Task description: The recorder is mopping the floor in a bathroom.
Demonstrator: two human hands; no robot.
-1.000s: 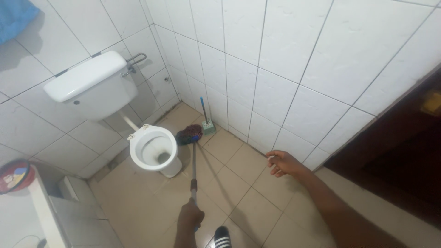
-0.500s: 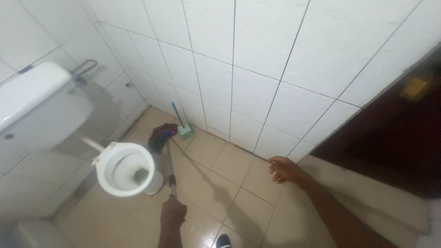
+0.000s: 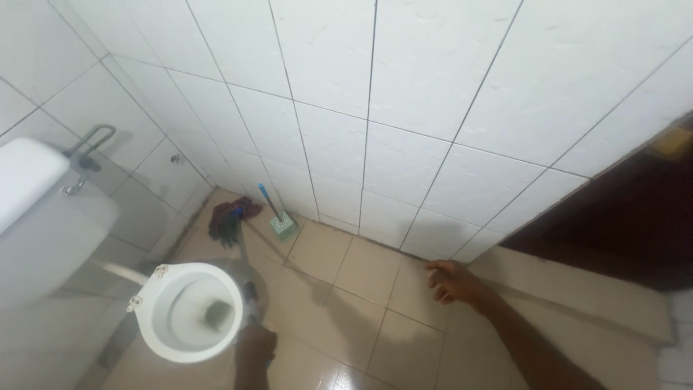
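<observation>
My left hand point(image 3: 255, 344) grips the lower end of a mop handle point(image 3: 246, 271) beside the toilet bowl. The handle runs away from me to a dark, multicoloured mop head point(image 3: 229, 219) resting on the beige floor tiles near the corner behind the toilet. My right hand point(image 3: 452, 282) is stretched out to the right with its fingers spread, holding nothing, close to the foot of the white tiled wall.
A white toilet bowl point(image 3: 167, 332) with no seat stands at the lower left, its cistern point(image 3: 36, 209) against the left wall. A green toilet brush holder with a blue handle point(image 3: 279, 219) stands by the wall. A dark doorway point(image 3: 621, 217) and raised threshold lie at the right.
The view has swung right and down, so the toilet slid to the lower left. The mop head has been pushed farther into the corner behind the bowl. My right hand stays extended.
</observation>
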